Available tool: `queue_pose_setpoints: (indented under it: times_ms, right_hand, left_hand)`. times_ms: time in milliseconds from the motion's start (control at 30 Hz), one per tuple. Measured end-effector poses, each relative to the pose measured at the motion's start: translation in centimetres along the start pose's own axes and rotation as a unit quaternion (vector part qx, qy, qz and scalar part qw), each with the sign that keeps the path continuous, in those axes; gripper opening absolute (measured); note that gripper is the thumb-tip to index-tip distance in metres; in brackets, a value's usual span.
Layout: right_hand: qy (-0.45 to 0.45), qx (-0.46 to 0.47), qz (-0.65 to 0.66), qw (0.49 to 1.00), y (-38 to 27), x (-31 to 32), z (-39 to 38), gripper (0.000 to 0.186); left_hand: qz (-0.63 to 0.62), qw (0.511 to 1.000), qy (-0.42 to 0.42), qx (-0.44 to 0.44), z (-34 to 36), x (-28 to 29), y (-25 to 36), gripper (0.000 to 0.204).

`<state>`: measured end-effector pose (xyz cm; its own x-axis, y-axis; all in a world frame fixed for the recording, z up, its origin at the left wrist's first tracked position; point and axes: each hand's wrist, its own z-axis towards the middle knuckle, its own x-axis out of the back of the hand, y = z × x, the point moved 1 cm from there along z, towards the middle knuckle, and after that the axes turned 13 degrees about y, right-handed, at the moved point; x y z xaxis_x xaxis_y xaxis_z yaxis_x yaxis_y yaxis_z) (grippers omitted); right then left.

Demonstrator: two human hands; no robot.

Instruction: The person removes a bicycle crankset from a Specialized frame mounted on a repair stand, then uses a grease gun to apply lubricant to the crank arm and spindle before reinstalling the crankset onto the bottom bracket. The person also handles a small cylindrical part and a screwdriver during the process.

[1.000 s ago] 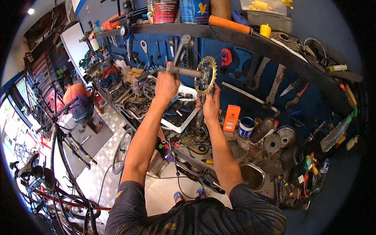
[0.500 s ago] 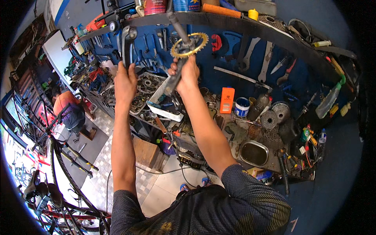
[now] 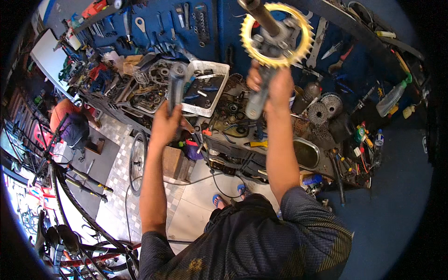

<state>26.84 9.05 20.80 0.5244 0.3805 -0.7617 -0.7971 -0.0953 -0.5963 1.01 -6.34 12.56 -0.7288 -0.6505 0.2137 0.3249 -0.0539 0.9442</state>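
Note:
My left hand is closed round the lower end of a grey bicycle crank arm, which points up with its rounded end on top. Higher and to the right, my right hand grips a crankset by its arm, just below the chainring. Its toothed chainring is gold, and a thick dark spindle sticks up from its middle. The grey arm of this crankset hangs down past my fingers. Both parts are held in the air above the workbench, apart from each other.
A white plastic basket with tools stands on the bench, beside metal trays of greasy parts. Cassettes and a metal pan lie to the right. Wrenches hang on the blue wall. At the left a person crouches near bicycle frames.
My right hand has moved right with the crankset, which appears larger now. My left hand has come lower and rightward with the crank arm. The view has shifted.

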Motion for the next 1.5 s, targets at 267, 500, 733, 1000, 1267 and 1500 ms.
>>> queue_pose_setpoints:
  times_ms: [267, 500, 733, 1000, 1267, 1500]
  right_hand:
    - [0.265, 0.104, -0.277, 0.918, -6.2, 13.0, -12.0, 0.040]
    - [0.337, 0.061, -0.395, 0.852, -7.8, 19.6, -19.2, 0.021]
    - [0.279, 0.039, -0.381, 0.881, -7.8, 24.8, -18.2, 0.030]
    - [0.227, -0.048, -0.413, 0.881, -5.4, 26.5, -17.8, 0.034]
    - [0.121, -0.056, -0.438, 0.889, -4.0, 26.3, -19.3, 0.042]
    - [0.236, 0.032, -0.433, 0.869, -7.6, 29.6, -17.7, 0.027]
  left_hand:
    - [0.288, 0.941, -0.175, -0.036, -3.9, -18.6, -5.3, 0.045]
    - [0.445, 0.867, -0.204, -0.091, -5.0, -27.2, -9.4, 0.042]
    - [0.525, 0.825, -0.170, -0.119, -5.5, -30.2, -14.2, 0.032]
    - [0.574, 0.798, -0.172, -0.061, -5.3, -30.4, -15.4, 0.049]
    - [0.472, 0.868, -0.103, -0.114, -6.4, -30.4, -10.7, 0.043]
    - [0.342, 0.893, -0.216, -0.199, -6.4, -38.7, -9.2, 0.038]
